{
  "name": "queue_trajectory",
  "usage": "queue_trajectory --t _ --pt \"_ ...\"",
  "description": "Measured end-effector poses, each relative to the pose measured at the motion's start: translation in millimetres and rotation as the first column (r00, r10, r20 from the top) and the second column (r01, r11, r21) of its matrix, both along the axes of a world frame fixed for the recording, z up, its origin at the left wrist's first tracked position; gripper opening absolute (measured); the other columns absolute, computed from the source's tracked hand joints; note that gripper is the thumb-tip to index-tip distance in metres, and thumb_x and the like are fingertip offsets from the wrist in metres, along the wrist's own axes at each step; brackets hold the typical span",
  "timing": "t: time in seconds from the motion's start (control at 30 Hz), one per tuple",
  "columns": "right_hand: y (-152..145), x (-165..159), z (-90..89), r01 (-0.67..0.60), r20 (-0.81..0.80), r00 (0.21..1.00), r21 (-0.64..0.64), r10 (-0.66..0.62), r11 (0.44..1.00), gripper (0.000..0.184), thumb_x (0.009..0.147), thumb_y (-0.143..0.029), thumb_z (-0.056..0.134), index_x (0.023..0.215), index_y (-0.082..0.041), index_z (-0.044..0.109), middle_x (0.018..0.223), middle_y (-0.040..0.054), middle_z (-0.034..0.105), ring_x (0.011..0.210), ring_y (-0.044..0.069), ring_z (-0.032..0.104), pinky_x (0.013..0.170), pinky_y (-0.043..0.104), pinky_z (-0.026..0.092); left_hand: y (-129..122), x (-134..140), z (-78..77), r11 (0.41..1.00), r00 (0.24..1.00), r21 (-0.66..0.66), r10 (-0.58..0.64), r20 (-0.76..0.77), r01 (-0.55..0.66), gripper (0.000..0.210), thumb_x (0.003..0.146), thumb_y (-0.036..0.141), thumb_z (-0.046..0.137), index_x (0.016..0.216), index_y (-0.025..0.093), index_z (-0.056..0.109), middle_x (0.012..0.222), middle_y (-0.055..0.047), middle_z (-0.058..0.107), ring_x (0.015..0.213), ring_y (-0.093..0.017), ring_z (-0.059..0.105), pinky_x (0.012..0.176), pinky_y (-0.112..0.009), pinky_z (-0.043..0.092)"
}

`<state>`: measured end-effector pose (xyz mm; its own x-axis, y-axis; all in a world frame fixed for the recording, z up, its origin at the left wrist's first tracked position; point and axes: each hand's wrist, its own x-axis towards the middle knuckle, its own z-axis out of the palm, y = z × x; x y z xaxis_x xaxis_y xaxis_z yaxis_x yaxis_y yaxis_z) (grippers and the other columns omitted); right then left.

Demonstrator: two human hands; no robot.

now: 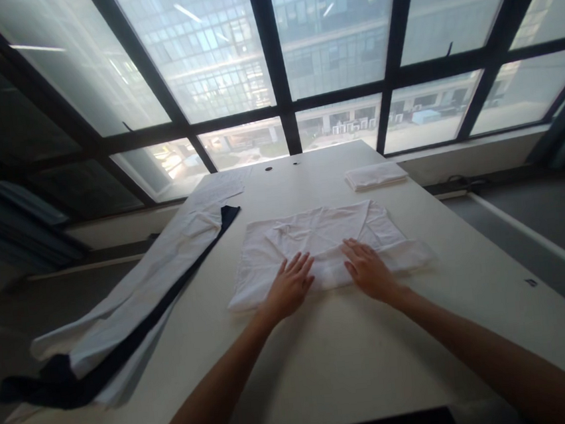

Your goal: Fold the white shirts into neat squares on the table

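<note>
A white garment, partly folded and wrinkled, lies across the middle of the table. My left hand rests palm down on its near folded part, fingers stretched out. Beside it, my right hand lies flat on the same near fold, a little farther to the right, its fingers also extended. Both hands touch the cloth without gripping it. The garment's right end spreads past my right hand, with a loose flap along the near side. What lies under my palms is hidden.
White garments with a dark navy piece are laid along the table's left edge, partly hanging over. A folded white cloth sits at the far right of the white table. Large windows stand behind.
</note>
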<state>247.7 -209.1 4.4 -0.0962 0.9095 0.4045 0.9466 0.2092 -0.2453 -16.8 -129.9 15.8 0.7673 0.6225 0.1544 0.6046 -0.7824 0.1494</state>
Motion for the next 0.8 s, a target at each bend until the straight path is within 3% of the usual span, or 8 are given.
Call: queue_trajectory --t 0.17,0.43,0.53,0.67,0.8 --pt "8.4 -35.4 -21.0 -0.129 0.073 0.987 -0.164 0.143 0.978 0.054 0.104 -0.034 0.035 0.154 -0.013 0.043 0.162 0.0128 0.037 0.152 0.030 0.027 0.123 0.054 0.019 -12.4 13.5 -26.0 1.000 0.997 0.014 0.017 -0.072 -0.016 0.058 0.108 0.046 0.029 0.161 0.024 0.030 0.166 -0.009 0.027 0.155 -0.028 0.018 0.124 -0.054 0.017" --pt "11.7 -28.1 -35.0 -0.119 0.100 0.985 -0.179 0.138 0.977 0.058 0.104 -0.041 0.035 0.157 -0.017 0.039 0.164 0.0129 0.031 0.153 0.028 0.024 0.124 0.053 0.018 -6.5 5.8 -30.7 0.995 0.995 -0.032 0.091 -0.046 -0.093 0.060 0.108 0.049 0.025 0.162 0.023 0.027 0.166 -0.008 0.026 0.155 -0.028 0.017 0.124 -0.054 0.020" --pt "9.2 -13.0 -35.4 -0.101 0.115 0.986 -0.181 0.123 0.978 0.059 0.105 -0.045 0.036 0.157 -0.019 0.038 0.164 0.0126 0.030 0.153 0.027 0.023 0.123 0.053 0.020 1.1 -24.4 -30.7 0.976 0.975 -0.052 0.209 -0.074 -0.213 0.061 0.107 0.050 0.025 0.162 0.022 0.027 0.166 -0.009 0.025 0.155 -0.029 0.019 0.123 -0.055 0.021" --pt "-0.4 30.7 -37.5 -0.071 0.145 0.985 -0.172 0.096 0.983 0.058 0.105 -0.045 0.033 0.159 -0.023 0.034 0.165 0.0107 0.030 0.154 0.026 0.022 0.123 0.055 0.019 5.0 -86.7 -33.0 0.926 0.920 -0.011 0.374 -0.118 -0.378 0.061 0.107 0.049 0.025 0.161 0.020 0.030 0.166 -0.010 0.025 0.155 -0.030 0.019 0.123 -0.055 0.020" --pt "-7.4 73.0 -40.5 0.000 0.171 0.985 -0.183 0.032 0.983 0.060 0.105 -0.048 0.032 0.158 -0.020 0.036 0.164 0.0129 0.032 0.154 0.027 0.021 0.123 0.056 0.018 0.6 -122.5 -37.2 0.895 0.889 0.041 0.446 -0.106 -0.444 0.063 0.106 0.049 0.024 0.160 0.017 0.030 0.165 -0.013 0.027 0.154 -0.030 0.022 0.121 -0.057 0.022"
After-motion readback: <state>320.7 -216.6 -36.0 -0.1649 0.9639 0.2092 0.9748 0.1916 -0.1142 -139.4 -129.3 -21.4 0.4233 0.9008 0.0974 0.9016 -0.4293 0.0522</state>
